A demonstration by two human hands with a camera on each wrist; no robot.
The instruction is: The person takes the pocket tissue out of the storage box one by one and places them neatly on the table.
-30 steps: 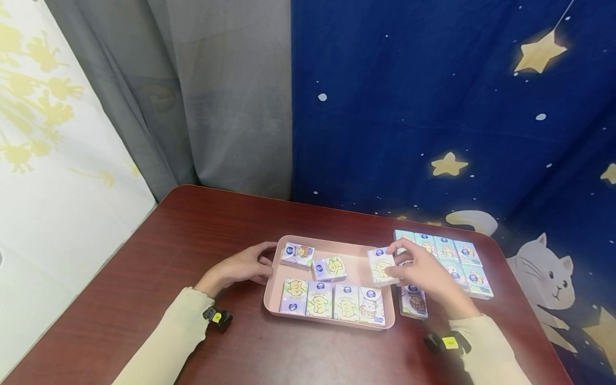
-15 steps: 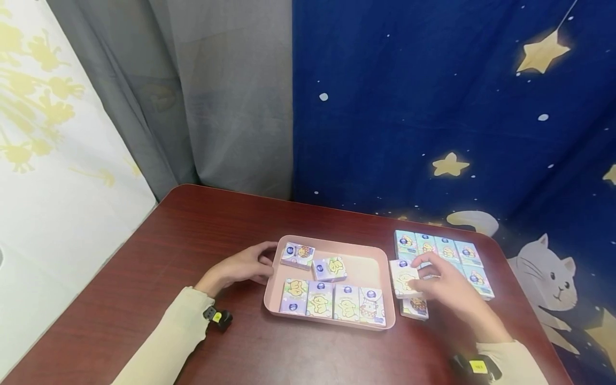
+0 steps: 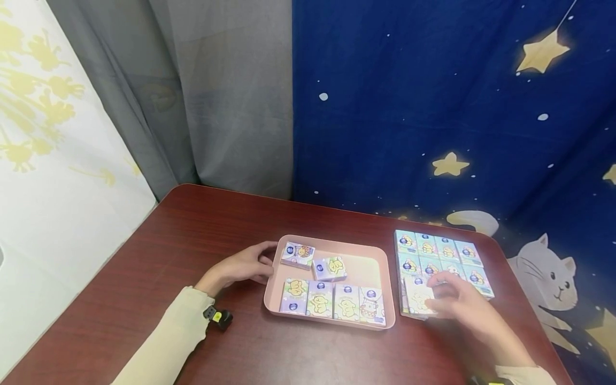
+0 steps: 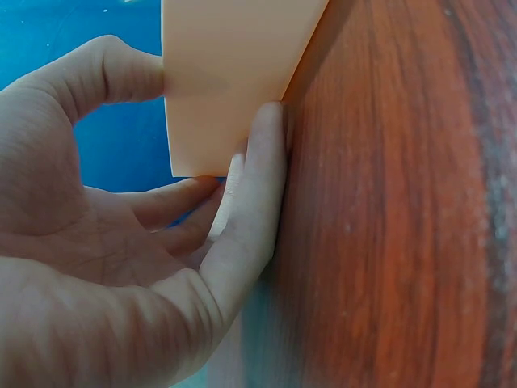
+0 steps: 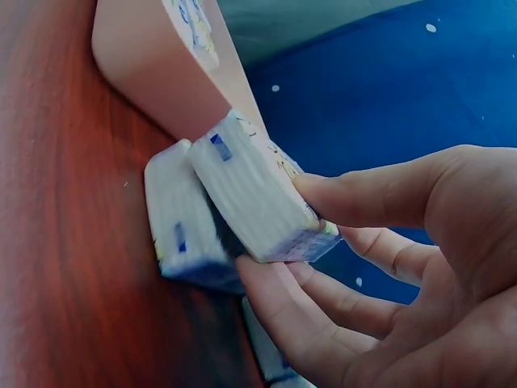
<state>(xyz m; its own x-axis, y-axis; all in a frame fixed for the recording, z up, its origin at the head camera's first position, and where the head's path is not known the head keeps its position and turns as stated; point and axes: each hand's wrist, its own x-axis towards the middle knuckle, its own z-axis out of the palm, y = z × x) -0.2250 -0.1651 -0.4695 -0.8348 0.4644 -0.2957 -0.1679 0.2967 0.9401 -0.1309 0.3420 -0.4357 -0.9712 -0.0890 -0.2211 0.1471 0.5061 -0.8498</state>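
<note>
Tissue pack [image 3: 417, 295] pinched in right hand [image 3: 459, 300], tilted over lower pack [image 5: 179, 212] beside tray [image 3: 364, 266]; left hand [image 3: 246, 263], partly curled, holds tray end. Best: level it, align edges, let go only once seated.

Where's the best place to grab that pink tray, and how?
Probably pinch the pink tray by its left short wall, coming from the left, where the left hand touches it: the wall stands up from the table, and packets sit close beside the right end.
</note>
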